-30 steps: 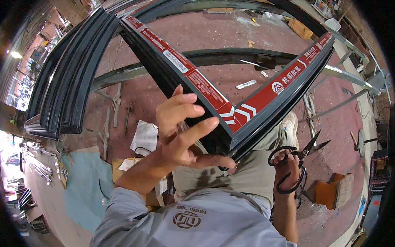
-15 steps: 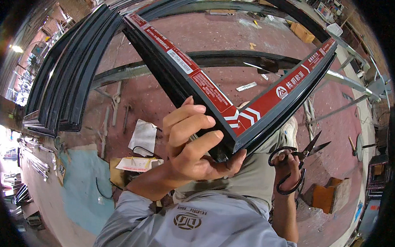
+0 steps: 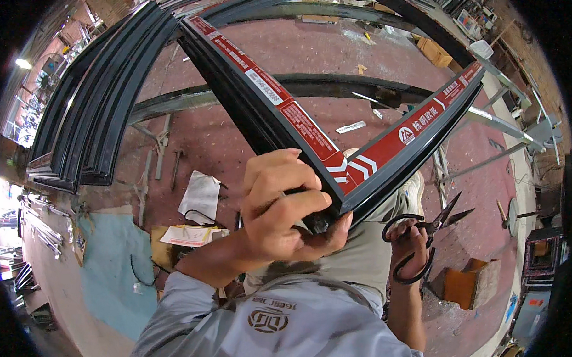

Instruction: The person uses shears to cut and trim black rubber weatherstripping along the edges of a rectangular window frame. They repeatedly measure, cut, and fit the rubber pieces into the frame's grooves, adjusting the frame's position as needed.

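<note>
Over a red workshop floor, two hands work at one dark window frame corner.

One frame with red protective tape rests its mitred corner at the person's lap; the left hand has its fingers clamped around that corner, where a second ago they were spread open against it. The right hand, lower and to the side, has fingers closed through the loops of one pair of black scissors, blades apart.
</note>
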Tool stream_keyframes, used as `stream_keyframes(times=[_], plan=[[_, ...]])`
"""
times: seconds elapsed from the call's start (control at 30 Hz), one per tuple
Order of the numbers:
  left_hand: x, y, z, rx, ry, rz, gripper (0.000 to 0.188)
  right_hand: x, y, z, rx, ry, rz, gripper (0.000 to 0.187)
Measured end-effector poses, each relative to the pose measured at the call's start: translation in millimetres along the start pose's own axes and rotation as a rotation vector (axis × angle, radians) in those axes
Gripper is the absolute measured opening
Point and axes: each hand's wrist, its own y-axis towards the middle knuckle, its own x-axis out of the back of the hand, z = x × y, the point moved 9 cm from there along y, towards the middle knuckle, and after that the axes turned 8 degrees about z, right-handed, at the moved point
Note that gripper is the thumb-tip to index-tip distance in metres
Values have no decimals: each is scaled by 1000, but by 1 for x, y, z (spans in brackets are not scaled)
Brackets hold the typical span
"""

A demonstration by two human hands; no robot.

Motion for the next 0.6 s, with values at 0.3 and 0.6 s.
stream_keyframes(times=[0.3, 0.6], plan=[[-10, 20, 1, 312, -35, 292, 32, -8, -6, 9, 5, 15, 46, 19], [-21, 9, 5, 400, -15, 390, 59, -5, -5, 7, -11, 97, 118, 21]])
